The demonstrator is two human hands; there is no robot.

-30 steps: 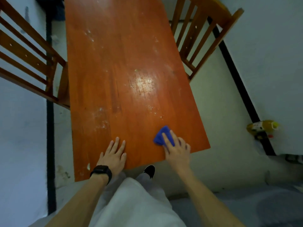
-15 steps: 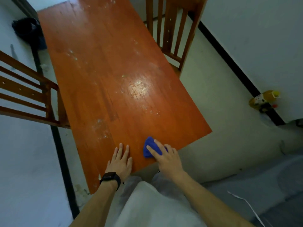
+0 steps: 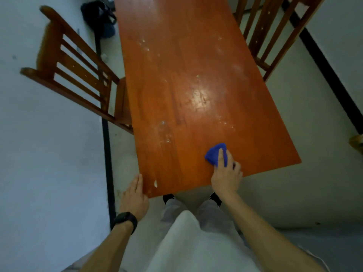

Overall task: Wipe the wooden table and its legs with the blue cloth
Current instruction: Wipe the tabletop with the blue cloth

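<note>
Blue cloth [image 3: 213,154] lies on the wooden table [image 3: 186,55], gripped by the right hand [image 3: 225,178]; left hand [image 3: 134,195] rests flat against its corner.

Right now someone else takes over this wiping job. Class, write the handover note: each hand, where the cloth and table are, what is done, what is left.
Right hand: holds the bunched blue cloth pressed on the table, close to the near edge, right of centre.
Left hand: empty, fingers straight, at the table's near left corner.
Done: wiping is under way at the near end only, and how much is clean cannot be told.
Left: white specks and smears mark the middle and far parts of the top. The legs are out of view, so treat them as not yet wiped.
</note>
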